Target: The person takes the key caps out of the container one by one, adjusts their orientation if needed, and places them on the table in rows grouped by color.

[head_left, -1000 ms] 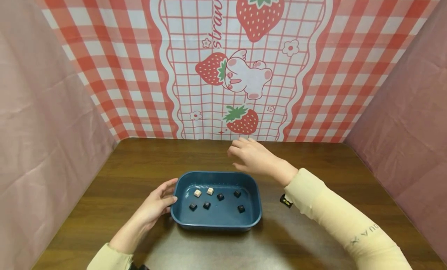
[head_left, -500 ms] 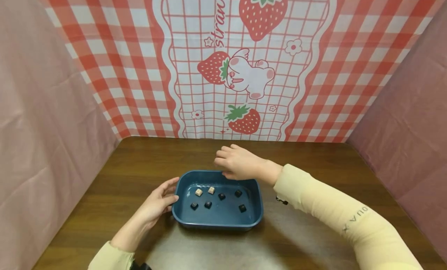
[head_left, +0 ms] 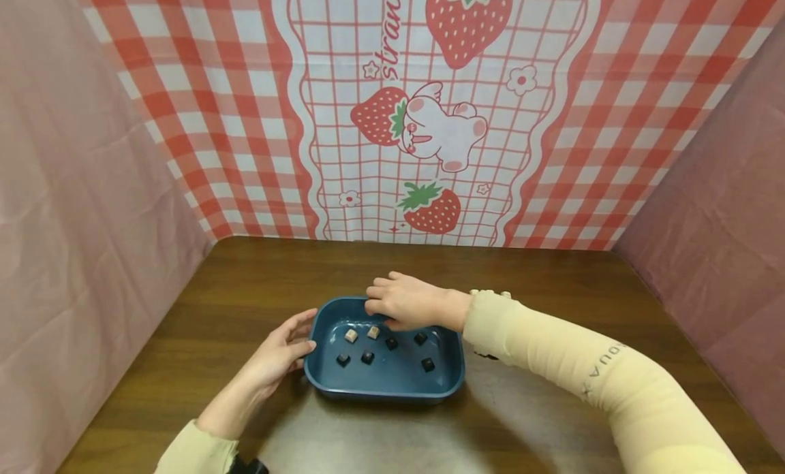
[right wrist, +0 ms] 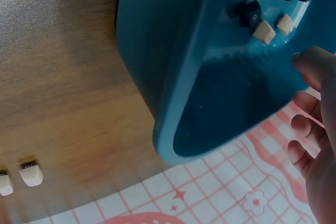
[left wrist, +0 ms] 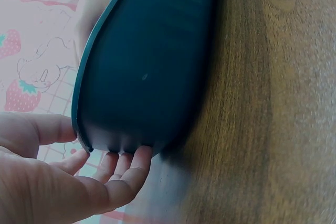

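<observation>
Nearest: pale yellow sleeves (head_left: 564, 351), brown wood-grain table (head_left: 368, 440). Left hand (head_left: 279, 357) at left end of the blue tray (head_left: 386, 387); fingers apart, tips touching the outer wall, thumb at the rim. Tray sits on the table, roughly centred. Inside, seven small keycaps, spaced apart: five black keycaps (head_left: 367, 357), two cream keycaps (head_left: 351, 336) toward the far left. Right hand (head_left: 407, 302) over the far rim, fingers loosely bent and apart in the right wrist view, nothing visible between them; contact with the rim, cannot tell. Two pale keycaps (right wrist: 31, 176) on the table outside the tray. Behind: red-and-white strawberry cloth (head_left: 392, 154), pink curtains (head_left: 92, 222) on both sides.
</observation>
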Demonstrator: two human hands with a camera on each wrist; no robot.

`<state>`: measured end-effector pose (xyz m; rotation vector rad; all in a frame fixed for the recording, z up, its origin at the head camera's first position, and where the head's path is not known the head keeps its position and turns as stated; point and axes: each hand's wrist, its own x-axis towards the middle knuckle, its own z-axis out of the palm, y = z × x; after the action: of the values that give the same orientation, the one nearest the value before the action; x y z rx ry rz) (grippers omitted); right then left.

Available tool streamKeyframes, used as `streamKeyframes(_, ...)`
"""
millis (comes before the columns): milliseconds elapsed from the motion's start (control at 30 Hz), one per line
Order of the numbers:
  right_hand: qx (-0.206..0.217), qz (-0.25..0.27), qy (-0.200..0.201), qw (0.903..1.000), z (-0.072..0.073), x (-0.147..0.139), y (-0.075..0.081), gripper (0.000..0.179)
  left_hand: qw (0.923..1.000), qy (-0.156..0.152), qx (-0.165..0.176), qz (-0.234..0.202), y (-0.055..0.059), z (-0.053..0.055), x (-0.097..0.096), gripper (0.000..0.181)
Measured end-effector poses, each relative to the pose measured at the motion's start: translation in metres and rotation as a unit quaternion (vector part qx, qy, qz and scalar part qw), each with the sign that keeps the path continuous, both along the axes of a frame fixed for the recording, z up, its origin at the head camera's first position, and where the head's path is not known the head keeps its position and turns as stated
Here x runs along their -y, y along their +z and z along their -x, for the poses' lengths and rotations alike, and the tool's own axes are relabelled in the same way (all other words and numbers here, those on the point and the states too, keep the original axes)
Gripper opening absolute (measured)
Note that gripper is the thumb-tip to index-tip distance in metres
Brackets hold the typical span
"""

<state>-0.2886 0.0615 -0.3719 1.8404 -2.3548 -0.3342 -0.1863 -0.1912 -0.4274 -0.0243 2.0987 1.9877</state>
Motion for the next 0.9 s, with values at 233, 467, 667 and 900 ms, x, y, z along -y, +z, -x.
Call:
streamKeyframes(233,-0.013,-0.037,0.010,0.9992,0.002,0.007,-0.010,0.028,1.0000,0.000,0.000,0.001,0.000,0.000,0.000,0.058)
streamKeyframes(467,-0.037,-0.052,0.024,0.9977,0.004,0.013,-0.017,0.028,1.0000,0.002,0.002,0.001,0.000,0.000,0.000,0.058)
streamKeyframes(667,-0.064,-0.075,0.032,0.9947,0.003,0.018,-0.020,0.027,1.0000,0.002,0.003,0.003,0.000,0.000,0.000,0.057)
streamKeyframes(900,-0.108,-0.092,0.044,0.9889,0.003,0.019,-0.027,0.023,0.9999,0.004,0.005,0.009,0.001,0.000,0.000,0.057)
